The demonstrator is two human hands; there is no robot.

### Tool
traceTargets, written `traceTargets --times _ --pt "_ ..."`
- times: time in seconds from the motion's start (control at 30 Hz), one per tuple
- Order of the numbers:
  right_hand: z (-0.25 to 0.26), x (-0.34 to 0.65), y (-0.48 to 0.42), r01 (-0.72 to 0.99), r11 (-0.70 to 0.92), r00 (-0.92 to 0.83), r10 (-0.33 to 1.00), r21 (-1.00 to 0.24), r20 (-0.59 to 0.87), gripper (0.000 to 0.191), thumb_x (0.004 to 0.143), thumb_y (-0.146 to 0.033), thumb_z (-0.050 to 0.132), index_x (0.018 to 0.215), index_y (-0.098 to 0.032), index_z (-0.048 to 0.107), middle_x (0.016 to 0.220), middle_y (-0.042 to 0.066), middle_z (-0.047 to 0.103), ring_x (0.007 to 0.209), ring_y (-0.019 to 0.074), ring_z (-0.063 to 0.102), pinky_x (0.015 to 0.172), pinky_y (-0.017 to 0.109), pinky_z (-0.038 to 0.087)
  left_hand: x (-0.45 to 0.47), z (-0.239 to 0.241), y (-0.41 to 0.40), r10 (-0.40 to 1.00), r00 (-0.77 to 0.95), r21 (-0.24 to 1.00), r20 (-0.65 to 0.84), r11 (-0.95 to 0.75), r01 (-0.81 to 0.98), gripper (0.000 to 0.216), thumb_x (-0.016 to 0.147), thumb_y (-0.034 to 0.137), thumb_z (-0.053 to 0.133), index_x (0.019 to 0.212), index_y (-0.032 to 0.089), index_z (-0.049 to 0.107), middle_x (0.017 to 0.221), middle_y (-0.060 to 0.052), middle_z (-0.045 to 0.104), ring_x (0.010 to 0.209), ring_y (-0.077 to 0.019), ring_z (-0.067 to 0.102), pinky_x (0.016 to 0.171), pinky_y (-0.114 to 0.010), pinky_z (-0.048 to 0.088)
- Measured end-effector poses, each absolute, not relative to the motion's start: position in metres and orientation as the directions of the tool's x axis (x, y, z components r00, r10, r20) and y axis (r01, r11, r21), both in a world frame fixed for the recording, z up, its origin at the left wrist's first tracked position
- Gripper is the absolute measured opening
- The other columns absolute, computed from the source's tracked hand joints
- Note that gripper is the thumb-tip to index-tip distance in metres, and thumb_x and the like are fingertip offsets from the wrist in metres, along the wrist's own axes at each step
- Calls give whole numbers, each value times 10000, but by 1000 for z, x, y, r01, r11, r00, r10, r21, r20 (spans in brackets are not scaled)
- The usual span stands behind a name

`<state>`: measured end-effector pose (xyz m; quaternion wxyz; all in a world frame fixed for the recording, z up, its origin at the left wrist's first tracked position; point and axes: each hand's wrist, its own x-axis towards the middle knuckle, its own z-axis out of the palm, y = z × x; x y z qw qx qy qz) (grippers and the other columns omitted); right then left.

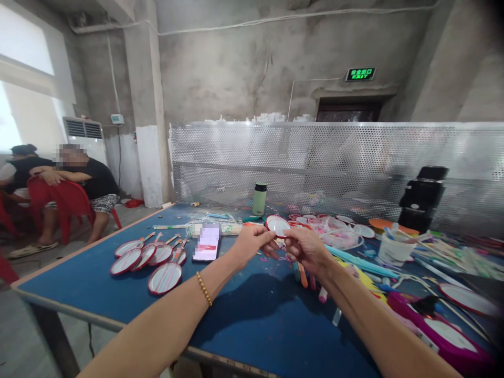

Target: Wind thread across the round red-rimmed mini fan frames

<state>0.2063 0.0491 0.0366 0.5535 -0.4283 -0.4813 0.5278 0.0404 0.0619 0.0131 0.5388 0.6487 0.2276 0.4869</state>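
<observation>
Both my hands are raised over the blue table (98,289), close together. My left hand (252,242) pinches the lower edge of a small round fan (277,226), white with a red rim. My right hand (305,248) is closed just beside it, fingers pinched at the fan's handle end. What exactly the right fingers grip is hard to make out. A bead bracelet sits on my left wrist.
Several finished red-rimmed fans (151,258) lie at the left, next to a phone (207,242). A green flask (259,199), a white cup (395,248), more fans and pens crowd the right. A perforated metal screen (334,157) backs the table. People sit on red chairs at far left.
</observation>
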Motion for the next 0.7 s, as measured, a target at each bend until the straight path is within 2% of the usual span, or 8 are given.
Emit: traceTargets --times 0.37,0.7 --pt "32 211 53 -152 70 -64 995 -986 81 173 698 -227 676 675 -191 508 475 -53 526 300 54 338 296 198 330 43 9 63 821 400 913 407 -347 -216 386 788 497 720 732 141 584 646 -34 677 458 -135 641 477 -234 480" --pt "30 209 54 -153 92 -39 994 -984 99 180 700 -223 662 654 -200 489 455 -57 499 287 63 336 283 207 326 43 10 61 831 394 918 392 -326 -226 390 770 483 753 713 144 568 626 -30 681 442 -138 643 458 -229 472"
